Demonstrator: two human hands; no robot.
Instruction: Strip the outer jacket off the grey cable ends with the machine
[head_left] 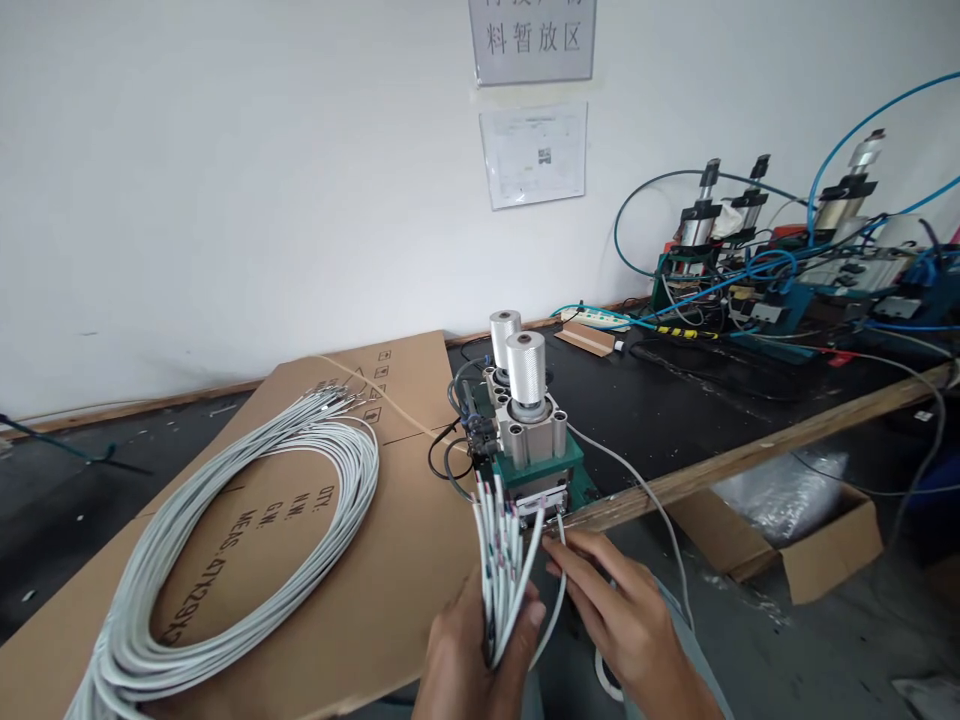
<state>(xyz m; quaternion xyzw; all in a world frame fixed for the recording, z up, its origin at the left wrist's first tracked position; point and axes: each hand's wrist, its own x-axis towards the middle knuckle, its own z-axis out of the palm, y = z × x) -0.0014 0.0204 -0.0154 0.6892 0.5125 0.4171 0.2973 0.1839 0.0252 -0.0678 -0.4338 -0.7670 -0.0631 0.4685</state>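
My left hand (463,640) is closed round a bundle of white cables (498,570). Their ends point up, and small coloured wire tips show on some of them. Beside it, my right hand (622,610) pinches a single white cable (561,575) between thumb and fingers just below its end. That end is at the front of a small pneumatic machine (537,450) with a green block and two knurled silver knobs; whether it sits inside the machine's slot I cannot tell.
A large coil of white cables (127,610) lies on flattened cardboard (420,600) to the left. More pneumatic machines (697,235) with blue hoses stand on the black bench (675,400) at the right. Below the bench edge is an open carton (832,550) holding clear plastic.
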